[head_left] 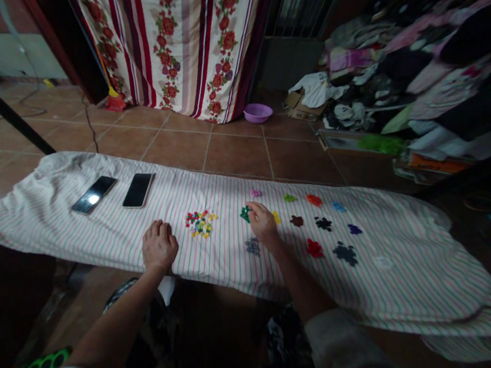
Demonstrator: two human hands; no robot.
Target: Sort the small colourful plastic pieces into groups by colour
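My right hand (262,220) reaches over the striped cloth with thumb and forefinger pinched at the edge of a small green pile (244,213). Whatever the fingertips hold is hidden. Partly behind that hand lies a yellow pile (276,217); a grey pile (252,246) is just below. My left hand (159,245) rests on the cloth near its front edge, fingers curled in, with nothing seen in them. Between the hands is a mixed heap of tiny red, yellow, green and white pieces (201,223). Single-colour piles spread to the right, among them brown (296,220), black (323,223) and red (314,248).
Two phones (94,195) (137,190) lie on the cloth at the left. More piles are orange (313,199), blue (338,206), purple (354,229) and dark grey (346,253). Beyond the cloth-covered surface (416,258), a purple basin (257,112) and heaped clothes (426,54) stand on the tiled floor.
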